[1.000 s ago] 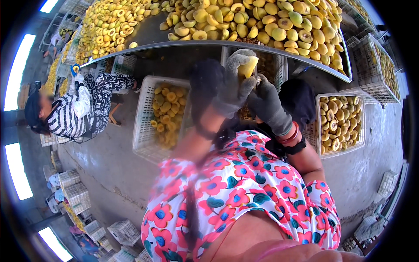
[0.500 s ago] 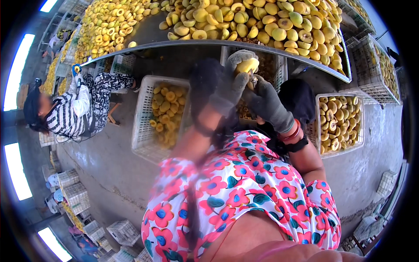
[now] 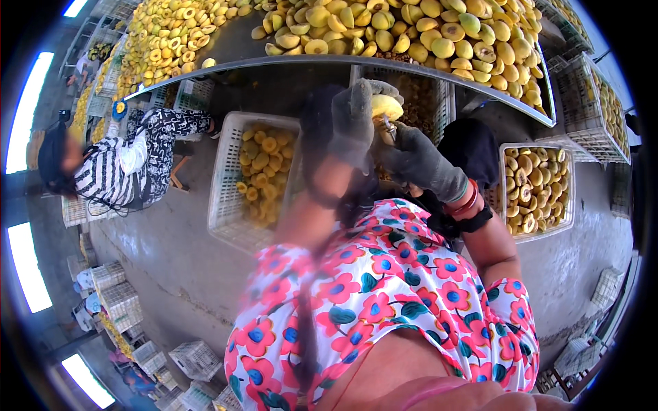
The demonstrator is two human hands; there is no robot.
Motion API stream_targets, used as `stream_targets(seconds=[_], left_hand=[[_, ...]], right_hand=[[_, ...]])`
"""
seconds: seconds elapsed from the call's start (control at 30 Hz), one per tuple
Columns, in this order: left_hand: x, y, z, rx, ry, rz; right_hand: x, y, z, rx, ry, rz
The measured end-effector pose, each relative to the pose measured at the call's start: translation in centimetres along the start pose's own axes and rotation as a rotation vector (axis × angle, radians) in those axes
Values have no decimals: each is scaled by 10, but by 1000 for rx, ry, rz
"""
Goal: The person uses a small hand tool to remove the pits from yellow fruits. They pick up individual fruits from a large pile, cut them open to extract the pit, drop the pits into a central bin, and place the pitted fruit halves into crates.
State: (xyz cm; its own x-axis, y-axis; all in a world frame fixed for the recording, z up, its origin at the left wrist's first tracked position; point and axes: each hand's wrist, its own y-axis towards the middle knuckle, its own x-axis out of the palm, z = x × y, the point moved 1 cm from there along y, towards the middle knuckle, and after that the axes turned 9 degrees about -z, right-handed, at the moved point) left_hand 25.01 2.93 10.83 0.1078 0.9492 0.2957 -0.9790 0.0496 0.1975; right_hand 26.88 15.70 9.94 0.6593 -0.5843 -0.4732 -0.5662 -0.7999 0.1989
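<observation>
My left hand (image 3: 353, 116), in a grey work glove, is closed around a yellow peach half (image 3: 388, 107) just below the table's front edge. In my right hand (image 3: 421, 157), also gloved, is a small metal-tipped hand tool (image 3: 388, 127). Its shiny tip meets the lower side of the fruit; the far end of the blade is hidden there. Beneath my hands, between my knees, stands a crate (image 3: 445, 103) with small brownish pieces in it, partly covered by my gloves.
A metal-edged table (image 3: 233, 64) bears heaped peach halves (image 3: 439, 31). White crates of halves stand left (image 3: 223, 164) and right (image 3: 570, 198) of me. More crates (image 3: 603, 113) are stacked at the far right. Another person (image 3: 116, 164) sits at the left.
The peach half and both hands have shifted slightly left and down. The fruit has turned in my left hand, and the tool's metal tip now shows more below it.
</observation>
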Motion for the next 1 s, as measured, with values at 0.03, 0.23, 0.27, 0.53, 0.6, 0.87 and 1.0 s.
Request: stream_targets(seconds=[0.03, 0.23, 0.27, 0.53, 0.6, 0.87, 1.0], left_hand=[[0, 0, -1, -1, 0, 3], [-7, 2, -4, -41, 90, -91], [-9, 3, -1, -12, 79, -190], [-16, 6, -6, 198, 191, -517], [-11, 6, -6, 233, 214, -493], [1, 11, -12, -102, 48, -70], [-5, 10, -16, -179, -67, 105]], right_hand=[[1, 2, 2, -32, -21, 25], [5, 2, 2, 265, 262, 50], [6, -4, 3, 457, 662, 109], [-6, -13, -11, 479, 1005, -150], [-7, -12, -14, 472, 1173, -146], [7, -11, 45, 88, 229, 147], [-1, -2, 19, 120, -296, 37]])
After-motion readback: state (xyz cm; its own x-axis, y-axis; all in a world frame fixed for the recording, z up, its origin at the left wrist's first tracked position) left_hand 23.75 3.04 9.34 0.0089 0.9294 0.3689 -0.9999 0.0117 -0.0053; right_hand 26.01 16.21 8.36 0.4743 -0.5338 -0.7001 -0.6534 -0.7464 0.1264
